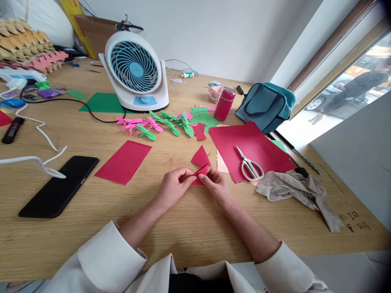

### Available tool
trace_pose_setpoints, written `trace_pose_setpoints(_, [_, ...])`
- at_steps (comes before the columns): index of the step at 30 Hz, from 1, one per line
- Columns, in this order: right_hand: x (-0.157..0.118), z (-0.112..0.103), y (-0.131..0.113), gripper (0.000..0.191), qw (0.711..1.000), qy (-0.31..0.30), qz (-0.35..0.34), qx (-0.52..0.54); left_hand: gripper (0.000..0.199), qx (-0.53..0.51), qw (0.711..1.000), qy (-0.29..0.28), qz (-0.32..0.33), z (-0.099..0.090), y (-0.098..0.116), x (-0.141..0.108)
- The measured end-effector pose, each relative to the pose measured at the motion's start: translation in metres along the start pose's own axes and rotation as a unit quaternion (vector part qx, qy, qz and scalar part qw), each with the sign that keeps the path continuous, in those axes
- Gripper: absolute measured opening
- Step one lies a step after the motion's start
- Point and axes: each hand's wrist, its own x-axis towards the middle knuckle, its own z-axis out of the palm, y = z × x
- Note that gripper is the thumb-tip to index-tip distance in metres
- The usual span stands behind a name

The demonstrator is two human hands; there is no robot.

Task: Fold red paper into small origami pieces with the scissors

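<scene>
Between my fingertips I hold a small folded piece of red paper (200, 178). My left hand (176, 184) pinches its left side and my right hand (217, 185) pinches its right side. Just beyond it lies another red paper piece (200, 156), with a smaller red piece (199, 132) farther back. To the left is a red paper rectangle (124, 162). On the right, silver scissors (249, 165) rest on a stack of red paper sheets (220, 140). Several folded green paper shapes (171, 124) and pink ones (131, 123) lie together behind.
A white fan (136, 69) stands at the back left. A black phone (61, 187) and white cable (33, 158) lie at left. Rightward are a red bottle (225, 104), a teal bag (265, 106) and a crumpled cloth (299, 189). Beyond the window, a person (351, 89) is outside.
</scene>
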Motion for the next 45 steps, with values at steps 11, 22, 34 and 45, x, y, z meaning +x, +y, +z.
trace_pose_setpoints(11, [0.000,-0.003,0.003,0.038,0.999,0.028,0.011,-0.033,0.021,0.024,1.000,-0.008,0.002,0.002,-0.001,0.001])
trace_pose_setpoints(22, [0.000,-0.009,0.002,0.039,0.997,0.078,0.027,-0.003,0.030,-0.122,0.988,0.045,-0.084,-0.004,-0.009,0.007])
trace_pose_setpoints(34, [0.004,-0.009,-0.002,0.035,0.989,0.143,0.025,0.019,0.030,-0.105,0.991,0.045,-0.066,-0.011,-0.009,0.010])
trace_pose_setpoints(45, [0.004,-0.015,0.000,0.037,0.996,0.010,0.052,-0.077,0.027,-0.094,0.993,0.066,-0.036,-0.011,-0.007,0.011])
